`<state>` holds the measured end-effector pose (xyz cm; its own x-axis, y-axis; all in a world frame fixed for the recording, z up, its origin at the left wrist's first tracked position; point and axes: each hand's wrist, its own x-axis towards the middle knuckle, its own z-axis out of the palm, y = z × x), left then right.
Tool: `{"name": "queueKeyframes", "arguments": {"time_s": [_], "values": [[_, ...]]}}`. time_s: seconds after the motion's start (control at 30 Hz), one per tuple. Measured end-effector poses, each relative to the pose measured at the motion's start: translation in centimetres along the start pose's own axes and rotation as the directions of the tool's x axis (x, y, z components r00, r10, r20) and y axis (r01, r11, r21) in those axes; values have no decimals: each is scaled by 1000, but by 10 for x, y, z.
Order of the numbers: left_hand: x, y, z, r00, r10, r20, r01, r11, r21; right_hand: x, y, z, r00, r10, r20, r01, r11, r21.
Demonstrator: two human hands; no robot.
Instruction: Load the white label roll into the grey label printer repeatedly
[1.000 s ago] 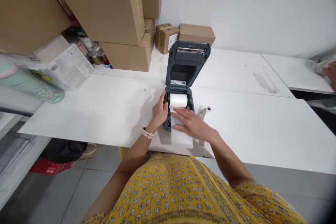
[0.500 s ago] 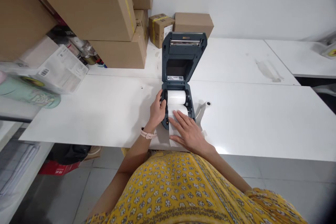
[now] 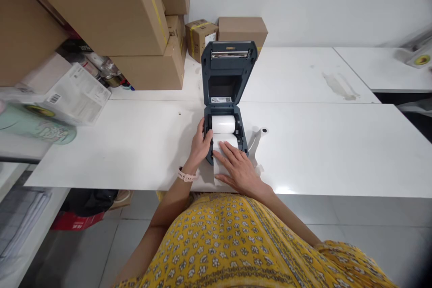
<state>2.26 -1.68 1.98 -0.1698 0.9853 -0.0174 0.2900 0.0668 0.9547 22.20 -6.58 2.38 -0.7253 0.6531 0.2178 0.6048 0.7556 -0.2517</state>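
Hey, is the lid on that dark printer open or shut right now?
Open: the lid stands raised at the back of the base, leaving the white roll inside exposed.

Forearms [image 3: 173, 202] angle inward, the left grip [image 3: 200, 145] with thumb [image 3: 209, 136] apart, the right grip [image 3: 240, 170] palm-down with fingers [image 3: 229, 155] spread.

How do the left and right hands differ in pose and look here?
The left hand grips the left side of the open printer; the right hand lies palm-down on the white paper, fingers spread. The left hand has a pink band at its wrist; the right hand shows none. Both hands are ungloved and at the same printer.
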Motion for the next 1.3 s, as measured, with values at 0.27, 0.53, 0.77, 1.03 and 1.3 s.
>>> {"name": "queueKeyframes", "arguments": {"time_s": [0.27, 0.53, 0.77, 1.03, 1.3], "values": [[-46, 6, 8, 995, -85, 54, 92, 983, -157, -5, 0, -3, 999, -33, -22, 34, 999, 13], [-57, 5, 10, 988, -150, 36, 154, 961, -228, -11, -2, -9, 999, -26, -18, 28, 992, 120], [-57, 2, 9, 987, -140, 79, 157, 943, -293, 36, 50, -78, 892, 184, -413, -2, 916, 402], [-58, 2, 8, 994, -88, 63, 101, 965, -242, 190, 127, -128, 801, 312, -511, -7, 858, 513], [-72, -6, 6, 984, -151, 90, 165, 970, -178, 148, 92, -130, 711, 274, -647, 98, 873, 477]]}}
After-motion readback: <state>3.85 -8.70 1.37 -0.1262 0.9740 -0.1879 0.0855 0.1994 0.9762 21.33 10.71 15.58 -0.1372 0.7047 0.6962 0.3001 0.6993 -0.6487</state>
